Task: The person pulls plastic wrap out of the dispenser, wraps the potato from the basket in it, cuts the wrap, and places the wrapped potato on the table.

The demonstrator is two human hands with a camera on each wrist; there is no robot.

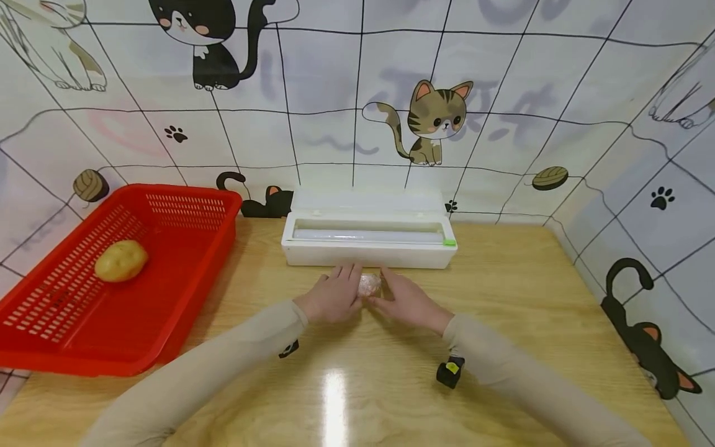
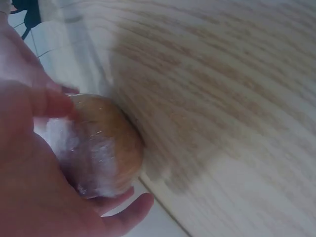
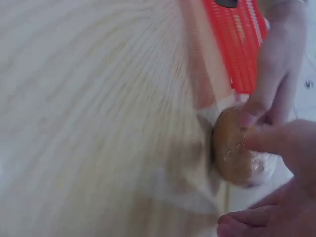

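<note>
A potato wrapped in clear cling film (image 1: pixel 369 285) is between both hands, just in front of a white cling film box (image 1: pixel 363 257). My left hand (image 1: pixel 335 293) grips it from the left. From the right, my right hand (image 1: pixel 409 302) holds it with the thumb and fingers spread around it. In the left wrist view, shiny crinkled film covers the near side of the wrapped potato (image 2: pixel 121 148). Both thumbs press near each other on the wrapped potato (image 3: pixel 229 150) in the right wrist view. Fingers hide part of it.
The box's lid (image 1: pixel 368 202) is raised, with a film roll (image 1: pixel 368 235) inside and a green slider (image 1: pixel 449 242) at its right end. A red basket (image 1: pixel 179 310) stands at the left, with an unwrapped potato (image 1: pixel 120 261) in it. Cat-patterned covering (image 1: pixel 324 74) lines the walls behind.
</note>
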